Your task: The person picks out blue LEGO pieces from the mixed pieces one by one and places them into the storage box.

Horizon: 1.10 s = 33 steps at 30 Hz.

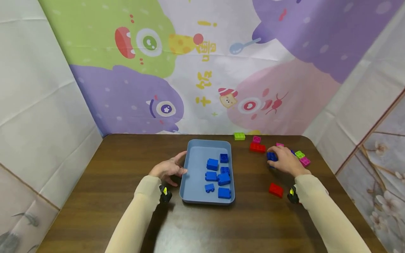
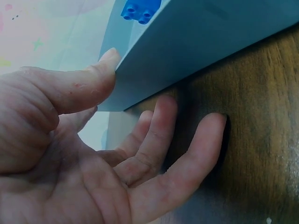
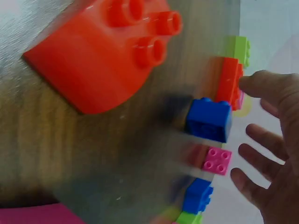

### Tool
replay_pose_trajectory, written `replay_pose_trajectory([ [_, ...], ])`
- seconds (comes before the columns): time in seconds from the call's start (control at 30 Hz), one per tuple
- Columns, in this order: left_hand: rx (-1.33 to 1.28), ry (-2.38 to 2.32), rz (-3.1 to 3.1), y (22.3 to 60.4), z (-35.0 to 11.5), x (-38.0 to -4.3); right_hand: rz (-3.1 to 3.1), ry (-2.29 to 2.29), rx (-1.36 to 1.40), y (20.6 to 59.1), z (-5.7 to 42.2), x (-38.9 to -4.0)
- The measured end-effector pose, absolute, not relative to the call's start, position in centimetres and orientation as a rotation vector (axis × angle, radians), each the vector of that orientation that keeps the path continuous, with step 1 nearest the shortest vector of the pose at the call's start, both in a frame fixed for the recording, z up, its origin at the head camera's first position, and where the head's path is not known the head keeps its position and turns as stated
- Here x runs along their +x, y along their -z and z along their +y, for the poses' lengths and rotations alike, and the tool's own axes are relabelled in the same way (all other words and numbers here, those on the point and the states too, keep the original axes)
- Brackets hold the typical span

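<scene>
Left hand [image 1: 169,169]: your grip is apart, thumb touching the tray [image 1: 193,186].
Right hand [image 1: 287,161]: your grip is apart (fingers spread), just beside a blue block [image 1: 271,156].

The left hand [image 1: 170,169] touches a blue-grey tray [image 1: 194,188] holding blue toy bricks [image 1: 224,179]; the right hand [image 1: 286,160] reaches a lone blue brick [image 1: 270,156] on the wooden table [image 1: 250,225].
</scene>
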State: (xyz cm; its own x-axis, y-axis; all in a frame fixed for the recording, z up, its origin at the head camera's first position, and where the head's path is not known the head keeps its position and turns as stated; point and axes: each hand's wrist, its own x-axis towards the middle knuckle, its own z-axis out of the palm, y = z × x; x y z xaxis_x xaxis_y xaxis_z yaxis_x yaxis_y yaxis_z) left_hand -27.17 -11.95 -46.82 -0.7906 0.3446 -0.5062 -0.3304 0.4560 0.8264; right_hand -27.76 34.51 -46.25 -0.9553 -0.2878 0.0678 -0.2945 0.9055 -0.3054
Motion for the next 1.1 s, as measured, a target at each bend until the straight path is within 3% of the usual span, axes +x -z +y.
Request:
replay_pose_trajectory([
  [1.1,0.024,-1.370,2.058,46.6,-12.3,-27.1,-3.127,-0.404,0.627,48.4,33.4,-27.8],
])
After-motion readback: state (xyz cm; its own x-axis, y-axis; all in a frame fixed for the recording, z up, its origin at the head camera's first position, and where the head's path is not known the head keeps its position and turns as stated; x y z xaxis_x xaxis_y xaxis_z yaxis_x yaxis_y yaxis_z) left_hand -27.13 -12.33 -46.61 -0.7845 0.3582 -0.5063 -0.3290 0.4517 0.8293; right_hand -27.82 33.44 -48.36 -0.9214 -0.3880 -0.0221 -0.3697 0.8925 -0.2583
